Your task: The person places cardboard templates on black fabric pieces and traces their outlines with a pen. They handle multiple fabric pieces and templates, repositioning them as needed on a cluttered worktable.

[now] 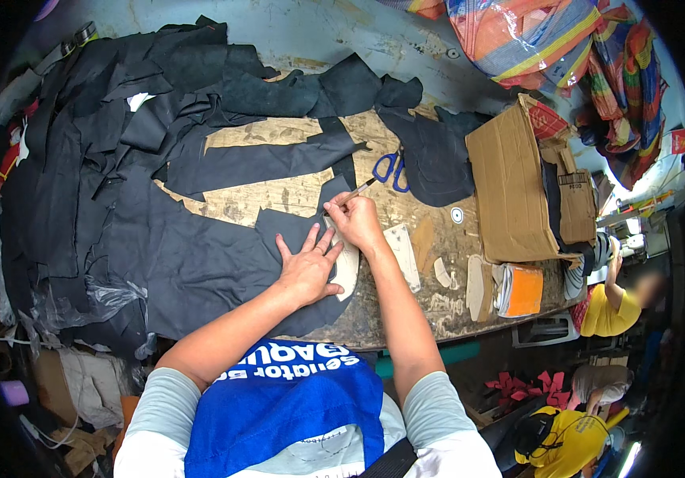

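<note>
My left hand [308,267] lies flat, fingers spread, pressing a pale curved pattern piece [348,271] onto a sheet of black material [191,263] on the wooden table [406,231]. My right hand [356,221] grips a thin pen-like marker [358,191], its tip at the upper edge of the pattern. Blue-handled scissors [391,170] lie just beyond the marker.
Heaps of black material offcuts [119,119] cover the table's left and back. An open cardboard box [518,183] stands at the right, with pale pattern pieces [478,287] and an orange pad [524,291] beside it. Striped bags [542,40] hang at the back right. Other people [609,307] sit at the lower right.
</note>
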Available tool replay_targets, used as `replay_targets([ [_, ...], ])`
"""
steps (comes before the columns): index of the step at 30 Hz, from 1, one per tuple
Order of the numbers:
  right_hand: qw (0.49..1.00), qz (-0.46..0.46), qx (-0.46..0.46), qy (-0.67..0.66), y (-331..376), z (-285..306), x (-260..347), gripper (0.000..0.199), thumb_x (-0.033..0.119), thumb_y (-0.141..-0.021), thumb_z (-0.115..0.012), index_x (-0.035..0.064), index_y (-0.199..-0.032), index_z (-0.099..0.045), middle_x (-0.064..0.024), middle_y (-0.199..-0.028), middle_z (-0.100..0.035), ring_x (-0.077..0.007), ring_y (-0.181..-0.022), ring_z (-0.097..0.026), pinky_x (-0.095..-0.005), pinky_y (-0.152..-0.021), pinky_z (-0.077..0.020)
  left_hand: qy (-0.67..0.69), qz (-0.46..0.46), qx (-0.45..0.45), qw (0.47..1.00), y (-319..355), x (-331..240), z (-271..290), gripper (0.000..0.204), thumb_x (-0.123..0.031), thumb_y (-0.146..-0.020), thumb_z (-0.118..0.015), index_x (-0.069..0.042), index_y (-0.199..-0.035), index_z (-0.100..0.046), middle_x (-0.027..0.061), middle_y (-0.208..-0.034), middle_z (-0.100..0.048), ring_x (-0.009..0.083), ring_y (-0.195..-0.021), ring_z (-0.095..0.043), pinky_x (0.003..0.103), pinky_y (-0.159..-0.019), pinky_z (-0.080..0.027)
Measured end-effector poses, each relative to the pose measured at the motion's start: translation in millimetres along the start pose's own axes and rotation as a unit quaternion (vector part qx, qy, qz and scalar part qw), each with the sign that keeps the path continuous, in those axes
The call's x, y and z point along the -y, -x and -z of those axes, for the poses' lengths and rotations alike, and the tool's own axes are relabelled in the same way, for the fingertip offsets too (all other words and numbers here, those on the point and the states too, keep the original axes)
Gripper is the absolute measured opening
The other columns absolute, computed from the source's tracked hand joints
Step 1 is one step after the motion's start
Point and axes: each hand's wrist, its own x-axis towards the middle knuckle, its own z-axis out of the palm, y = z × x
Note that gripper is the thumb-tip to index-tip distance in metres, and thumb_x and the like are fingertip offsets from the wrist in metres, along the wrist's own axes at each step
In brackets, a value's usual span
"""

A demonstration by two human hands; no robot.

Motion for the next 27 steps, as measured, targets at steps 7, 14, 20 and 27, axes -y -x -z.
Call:
replay_targets([
  [7, 0.998, -0.009, -0.049, 0.032, -7.3, 2.9, -0.9, 0.018, 0.013, -0.076, -0.071, -0.0038, -0.073, -0.066, -0.0161, -0.059, -0.062, -0.0211, -0.051, -0.061, -0.0320, -0.051, -0.0467, 0.013, 0.000, -0.013, 1.000, 0.7, -1.8, 1.1, 0.088, -0.048, -0.066, -0.075, -0.016, -0.139, -0.039, 0.0069, -0.152, -0.020, 0.0279, -0.142, -0.010, 0.078, -0.096, -0.010],
  [14, 0.981, -0.004, -0.179, 0.071, -19.4, 8.5, -20.5, 0.015, 0.011, -0.079, -0.067, -0.0031, -0.073, -0.066, -0.0178, -0.060, -0.063, -0.0262, -0.054, -0.063, -0.0342, -0.052, -0.0477, 0.014, -0.002, -0.016, 1.000, -0.3, 0.0, -0.7, 0.088, -0.048, -0.065, -0.076, -0.015, -0.139, -0.040, 0.0070, -0.152, -0.021, 0.0281, -0.142, -0.011, 0.078, -0.095, -0.010],
  [20, 0.977, 0.071, -0.177, 0.095, -5.5, 10.7, -29.3, 0.015, 0.009, -0.082, -0.064, -0.0043, -0.075, -0.065, -0.0156, -0.063, -0.065, -0.0183, -0.054, -0.064, -0.0299, -0.051, -0.0470, 0.016, 0.000, -0.012, 1.000, -0.7, -0.3, 0.0, 0.088, -0.048, -0.064, -0.077, -0.017, -0.138, -0.041, 0.0064, -0.152, -0.021, 0.0282, -0.142, -0.011, 0.078, -0.095, -0.010],
  [27, 0.968, 0.095, -0.104, 0.206, 98.6, 22.3, 3.8, 0.006, 0.006, -0.079, -0.064, 0.0006, -0.079, -0.060, -0.0178, -0.074, -0.061, -0.0355, -0.072, -0.058, -0.0421, -0.066, -0.0468, 0.022, -0.009, -0.012, 1.000, 1.2, 1.1, 1.5, 0.085, -0.046, -0.068, -0.075, -0.015, -0.139, -0.040, 0.0073, -0.152, -0.020, 0.0277, -0.142, -0.011, 0.078, -0.096, -0.009],
])
